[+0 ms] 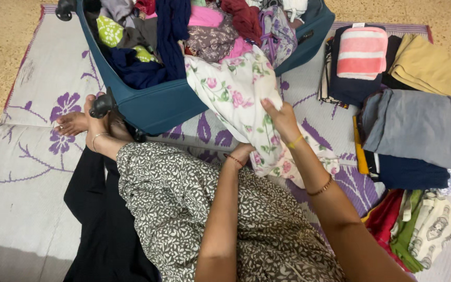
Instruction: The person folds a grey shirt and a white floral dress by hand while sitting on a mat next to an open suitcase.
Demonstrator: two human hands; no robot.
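Seated on a grey floor mat with purple flowers (37,130), legs stretched toward an open teal suitcase (168,104) heaped with mixed clothes. Draped over the suitcase's near wall and down to the lap: a white floral garment (236,94) printed with pink roses and green leaves.

Right hand (283,119) raised, grip pinched narrow on an upper fold of the floral garment, thumb and fingers closed on the cloth. Left hand (240,154) lower, against the garment's bottom edge near the knee; fingers tucked under the cloth and hidden, so cannot tell whether closed on it or only touching.

Likely thin and light, very soft and limp, sagging wherever unsupported; not fragile, somewhat prone to sliding through a loose pinch. Best taken at a hem, seam or corner, two points well apart, so the cloth hangs flat instead of bunching.

To the right on the mat, well apart from both hands: folded piles, with a pink-and-white striped towel (362,51) on dark cloth, a mustard-yellow folded piece (429,65), a grey folded garment (418,125) over a navy one, and red and green printed cloth (418,224) nearest the right elbow.
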